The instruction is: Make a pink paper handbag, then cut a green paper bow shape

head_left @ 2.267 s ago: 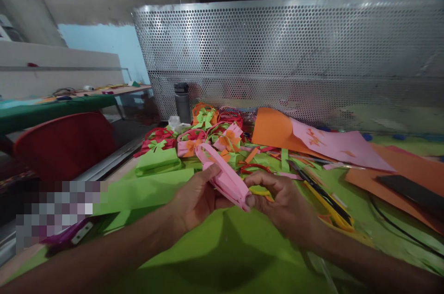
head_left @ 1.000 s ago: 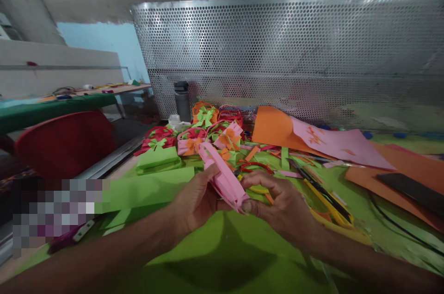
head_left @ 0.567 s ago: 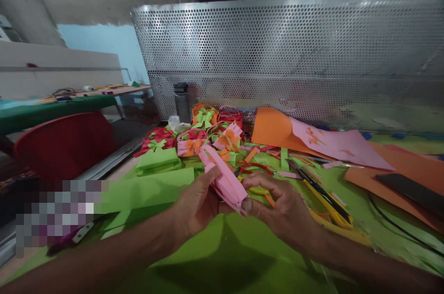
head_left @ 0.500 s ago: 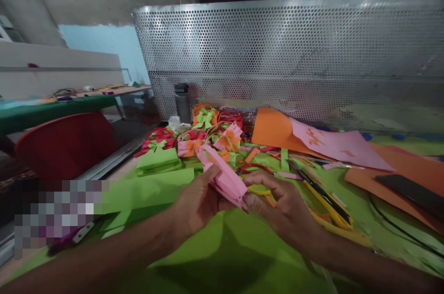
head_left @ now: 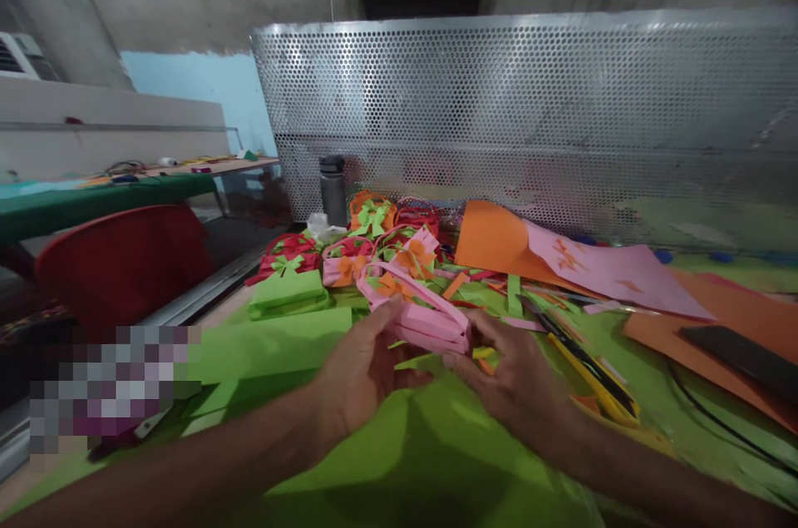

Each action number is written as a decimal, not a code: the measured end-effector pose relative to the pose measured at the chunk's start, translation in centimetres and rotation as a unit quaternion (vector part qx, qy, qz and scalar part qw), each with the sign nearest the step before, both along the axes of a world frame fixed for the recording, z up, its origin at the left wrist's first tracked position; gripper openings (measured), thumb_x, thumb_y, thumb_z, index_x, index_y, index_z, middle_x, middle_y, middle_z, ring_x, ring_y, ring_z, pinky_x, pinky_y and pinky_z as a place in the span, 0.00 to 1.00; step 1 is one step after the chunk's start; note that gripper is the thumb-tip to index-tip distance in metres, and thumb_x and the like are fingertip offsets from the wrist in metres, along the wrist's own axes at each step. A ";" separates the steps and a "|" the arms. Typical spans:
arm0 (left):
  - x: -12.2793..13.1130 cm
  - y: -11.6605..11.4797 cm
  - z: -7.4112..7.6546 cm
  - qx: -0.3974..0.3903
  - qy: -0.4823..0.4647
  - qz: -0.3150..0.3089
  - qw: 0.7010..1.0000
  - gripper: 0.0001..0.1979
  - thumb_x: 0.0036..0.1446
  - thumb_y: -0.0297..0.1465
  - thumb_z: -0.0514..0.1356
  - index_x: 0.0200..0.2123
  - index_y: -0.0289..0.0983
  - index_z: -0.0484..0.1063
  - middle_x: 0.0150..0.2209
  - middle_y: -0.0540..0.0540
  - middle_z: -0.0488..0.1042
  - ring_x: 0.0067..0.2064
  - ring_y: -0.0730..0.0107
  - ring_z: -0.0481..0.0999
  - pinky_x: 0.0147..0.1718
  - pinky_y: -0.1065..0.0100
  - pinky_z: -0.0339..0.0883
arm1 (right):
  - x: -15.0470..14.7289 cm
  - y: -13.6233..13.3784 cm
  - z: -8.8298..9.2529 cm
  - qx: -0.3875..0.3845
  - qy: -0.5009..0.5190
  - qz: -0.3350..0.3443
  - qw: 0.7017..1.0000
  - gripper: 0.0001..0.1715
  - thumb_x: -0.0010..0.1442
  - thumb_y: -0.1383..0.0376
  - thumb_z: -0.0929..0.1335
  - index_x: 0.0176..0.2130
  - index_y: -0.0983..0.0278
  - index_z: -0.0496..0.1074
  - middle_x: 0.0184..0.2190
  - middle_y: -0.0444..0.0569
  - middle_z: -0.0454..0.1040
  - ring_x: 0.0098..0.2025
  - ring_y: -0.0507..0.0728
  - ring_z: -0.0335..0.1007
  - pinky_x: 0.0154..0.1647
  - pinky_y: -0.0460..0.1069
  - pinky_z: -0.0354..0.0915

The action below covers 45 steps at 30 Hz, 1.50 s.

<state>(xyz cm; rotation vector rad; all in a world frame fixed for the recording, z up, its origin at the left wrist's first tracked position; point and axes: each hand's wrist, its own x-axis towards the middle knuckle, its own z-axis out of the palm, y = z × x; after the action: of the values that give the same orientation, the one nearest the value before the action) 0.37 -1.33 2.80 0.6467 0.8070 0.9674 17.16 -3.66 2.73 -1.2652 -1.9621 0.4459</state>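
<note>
A small pink paper bag with a folded strip handle is held up between both hands over the green sheet. My left hand grips its left end, thumb on top and lower fingers spread beneath. On the bag's right end, my right hand pinches the corner between thumb and fingers. Just behind lie finished-looking paper bags with bows: a red bag, a pink bag with an orange bow, and an orange bag with a green bow. A folded green paper bag lies left of them.
Yellow-handled scissors lie right of my right hand among paper scraps. Orange sheet and pink sheet rest further back, with a dark phone-like slab at right. A grey bottle stands before the perforated metal panel.
The pink bag has turned from slanting down to the right to nearly level, its long side now facing me. Both hands still hold it. The view has tilted slightly upward.
</note>
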 end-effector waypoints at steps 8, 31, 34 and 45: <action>-0.6 0.4 0.5 0.010 0.062 0.003 0.998 0.15 0.56 0.37 0.54 0.43 0.34 0.67 0.39 0.40 0.73 0.33 0.65 0.74 0.21 0.69 0.69 | 0.6 1.2 -0.8 -0.069 0.148 0.068 0.984 0.08 0.58 0.63 0.65 0.39 0.64 0.67 0.35 0.48 0.73 0.35 0.57 0.71 0.38 0.52 0.68; -0.8 0.6 0.3 0.003 0.104 -0.034 0.994 0.14 0.55 0.35 0.56 0.42 0.32 0.67 0.32 0.40 0.76 0.25 0.65 0.77 0.18 0.71 0.68 | 1.3 1.7 -1.4 0.151 -0.091 0.019 0.984 0.30 0.52 0.67 0.70 0.54 0.61 0.61 0.51 0.52 0.67 0.54 0.59 0.61 0.54 0.57 0.60; -0.8 0.5 0.2 0.013 0.115 -0.038 0.993 0.15 0.53 0.35 0.58 0.42 0.34 0.66 0.32 0.42 0.76 0.23 0.66 0.76 0.16 0.72 0.67 | 1.3 1.6 -1.3 0.145 -0.081 0.014 0.986 0.26 0.54 0.68 0.68 0.52 0.61 0.63 0.49 0.52 0.68 0.52 0.58 0.62 0.52 0.56 0.61; -1.1 0.6 -0.5 0.230 0.255 0.041 0.938 0.14 0.48 0.39 0.63 0.35 0.35 0.71 0.31 0.45 0.72 0.31 0.67 0.74 0.20 0.75 0.68 | 1.4 1.6 -1.4 0.115 -0.068 -0.018 0.991 0.27 0.56 0.59 0.67 0.54 0.59 0.60 0.52 0.54 0.68 0.52 0.63 0.65 0.49 0.61 0.64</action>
<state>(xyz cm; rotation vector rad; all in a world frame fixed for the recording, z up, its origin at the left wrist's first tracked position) -0.77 -0.72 2.27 1.3146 1.0768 1.0918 18.57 -2.01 1.32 -1.2064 -2.0339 0.1114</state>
